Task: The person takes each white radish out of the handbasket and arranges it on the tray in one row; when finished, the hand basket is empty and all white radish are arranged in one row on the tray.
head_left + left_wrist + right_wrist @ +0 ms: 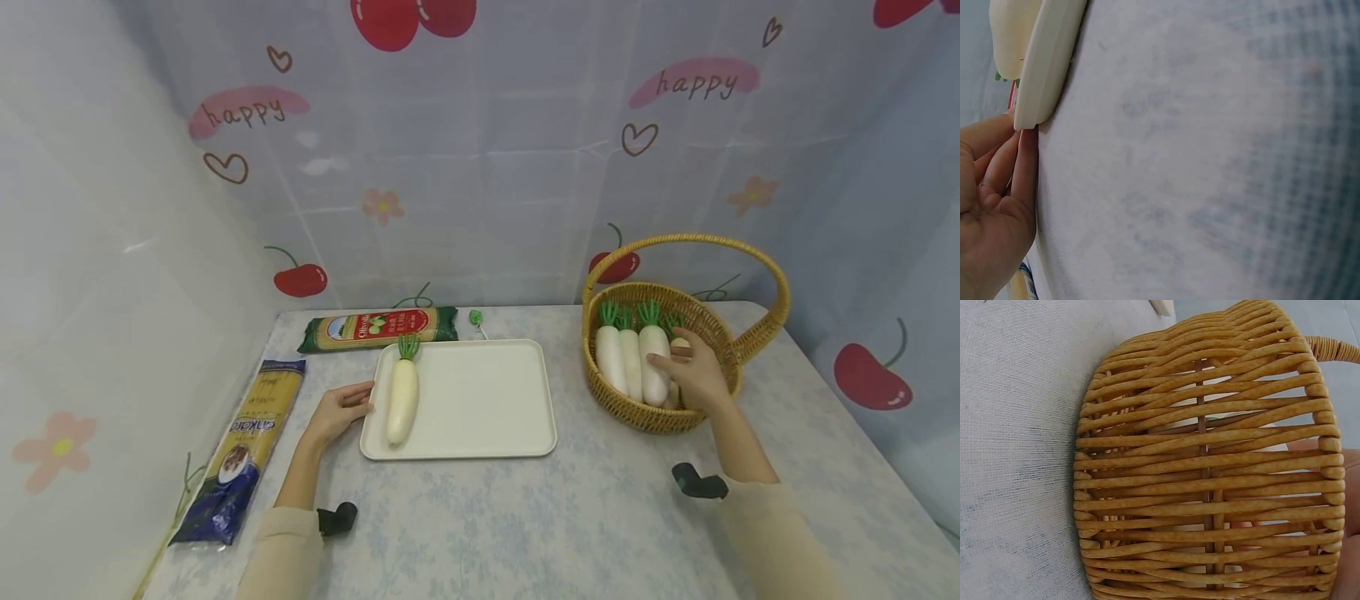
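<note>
A cream tray [480, 400] lies on the table with one white radish [402, 402] along its left side, green leaf stubs pointing away from me. My left hand [341, 412] touches the tray's left rim; in the left wrist view its fairly straight fingers [1025, 162] meet the rim. To the right stands a wicker basket [637, 421] holding several white radishes. My right hand [699, 375] reaches inside and grips a white radish [654, 379], thumb on its surface. In the right wrist view the woven basket wall [1210, 469] hides most of the fingers.
A green and gold pasta packet [381, 328] lies behind the tray, and a blue and yellow packet [238, 454] lies along the left edge. A small green item [476, 317] sits behind the tray. The basket's tall handle [690, 239] arches overhead. A printed curtain [480, 192] hangs behind.
</note>
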Tool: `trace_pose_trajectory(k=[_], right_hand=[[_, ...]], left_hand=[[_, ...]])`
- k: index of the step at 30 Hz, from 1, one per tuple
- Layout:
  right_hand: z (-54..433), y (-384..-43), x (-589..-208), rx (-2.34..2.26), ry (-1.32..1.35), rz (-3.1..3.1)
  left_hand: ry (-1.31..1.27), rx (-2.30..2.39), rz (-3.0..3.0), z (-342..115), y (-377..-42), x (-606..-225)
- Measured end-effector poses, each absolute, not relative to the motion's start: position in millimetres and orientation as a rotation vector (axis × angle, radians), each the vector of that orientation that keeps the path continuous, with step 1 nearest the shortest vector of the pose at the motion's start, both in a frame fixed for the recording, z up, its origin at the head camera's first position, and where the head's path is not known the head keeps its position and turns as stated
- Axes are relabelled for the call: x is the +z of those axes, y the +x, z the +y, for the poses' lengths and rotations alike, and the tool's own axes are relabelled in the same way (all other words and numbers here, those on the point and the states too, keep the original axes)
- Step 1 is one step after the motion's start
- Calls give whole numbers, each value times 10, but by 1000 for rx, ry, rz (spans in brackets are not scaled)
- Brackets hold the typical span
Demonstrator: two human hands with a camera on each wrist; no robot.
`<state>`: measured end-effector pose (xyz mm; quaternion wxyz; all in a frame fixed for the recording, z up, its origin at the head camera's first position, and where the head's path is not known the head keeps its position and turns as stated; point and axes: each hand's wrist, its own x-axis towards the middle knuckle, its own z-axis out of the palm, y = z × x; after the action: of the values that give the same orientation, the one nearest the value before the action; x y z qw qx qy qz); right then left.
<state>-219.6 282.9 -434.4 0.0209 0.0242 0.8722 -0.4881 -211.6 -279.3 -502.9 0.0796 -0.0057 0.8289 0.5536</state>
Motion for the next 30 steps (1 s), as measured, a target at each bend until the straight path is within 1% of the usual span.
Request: trace_pose_trajectory(k=[12,25,30], right_hand=[[2805,-2278,-4343,-1392,89,2758],[2771,-2305,-4363,-1416,213,2796],[2764,-2294,-4366,-1508,259,2774]], left_hand=[[-8,1649,2490,-2799,-2114,-5021],[-10,1636,2486,-2800,-2107,-5007],[-18,1630,2491,-2802,-2108,-5009]])
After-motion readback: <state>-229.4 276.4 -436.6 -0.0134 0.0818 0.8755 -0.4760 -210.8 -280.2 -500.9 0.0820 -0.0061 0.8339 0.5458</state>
